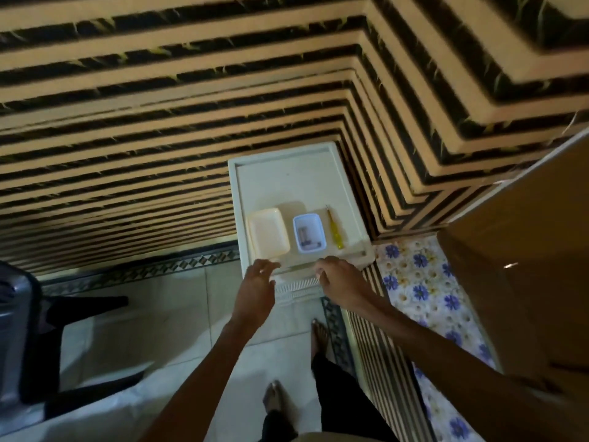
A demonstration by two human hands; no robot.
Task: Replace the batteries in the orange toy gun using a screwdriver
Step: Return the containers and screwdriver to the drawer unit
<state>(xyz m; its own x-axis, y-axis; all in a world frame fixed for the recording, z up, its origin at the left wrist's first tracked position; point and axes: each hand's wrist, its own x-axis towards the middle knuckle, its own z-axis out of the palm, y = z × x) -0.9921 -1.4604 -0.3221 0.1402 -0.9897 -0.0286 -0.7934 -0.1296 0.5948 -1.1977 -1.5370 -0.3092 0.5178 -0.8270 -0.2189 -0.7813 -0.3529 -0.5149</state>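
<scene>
Hands of a standing person are reaching to the near edge of a white table (287,173) set in a corner of striped walls: the left hand (256,283) is hovering with fingers loosely spread and holding nothing, while the right hand (339,279) is curling its fingers at the table's rim. On the tabletop a cream tray (268,232), a small blue-rimmed box (309,231) containing batteries (306,239), and a yellow screwdriver (336,231) are lying side by side; the orange toy gun is not showing.
</scene>
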